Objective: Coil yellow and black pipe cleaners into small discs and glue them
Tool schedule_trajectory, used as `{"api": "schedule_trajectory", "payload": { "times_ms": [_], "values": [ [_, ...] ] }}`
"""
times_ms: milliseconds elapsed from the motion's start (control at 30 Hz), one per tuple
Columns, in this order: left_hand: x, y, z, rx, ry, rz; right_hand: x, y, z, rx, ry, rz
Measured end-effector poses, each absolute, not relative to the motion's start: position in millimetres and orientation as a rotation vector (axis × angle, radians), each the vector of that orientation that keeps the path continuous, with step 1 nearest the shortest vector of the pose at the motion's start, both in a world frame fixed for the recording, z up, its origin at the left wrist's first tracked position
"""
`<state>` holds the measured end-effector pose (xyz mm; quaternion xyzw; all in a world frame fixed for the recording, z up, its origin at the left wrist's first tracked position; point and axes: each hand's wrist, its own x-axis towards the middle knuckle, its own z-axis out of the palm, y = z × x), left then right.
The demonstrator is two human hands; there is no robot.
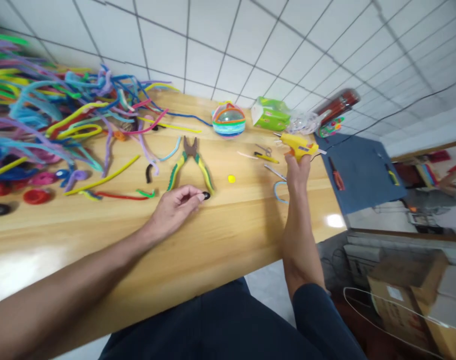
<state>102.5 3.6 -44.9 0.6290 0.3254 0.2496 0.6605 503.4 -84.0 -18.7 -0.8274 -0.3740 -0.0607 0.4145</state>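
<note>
My left hand (178, 205) pinches a small black round piece (206, 195) between thumb and fingertips, beside the handles of green-and-yellow pliers (191, 150). My right hand (298, 167) is closed round the handle of a yellow glue gun (299, 145), whose nozzle points left above the table. A small yellow disc (231, 178) lies on the wood between my hands. Behind it stands a round object wrapped in coloured stripes (229, 121). Small scissors (264, 149) and a yellow-and-black cutter (266, 157) lie left of the glue gun.
Tangled coloured pipe cleaners (74, 110) cover the table's left side. At the back by the tiled wall are a green packet (271, 114) and a dark red bottle (336, 106). Red-handled pliers (336, 175) rest on a blue mat (363, 170); a black cord runs from the glue gun.
</note>
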Motion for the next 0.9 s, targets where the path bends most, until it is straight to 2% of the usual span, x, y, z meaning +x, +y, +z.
{"api": "schedule_trajectory", "payload": {
  "times_ms": [300,900],
  "values": [
    [106,7,-47,1.412,0.668,0.604,388,-70,-30,-2.055,-1.176,0.085],
    [106,11,-45,1.415,0.615,0.547,371,-83,-26,-2.075,-1.577,0.159]
  ]
}}
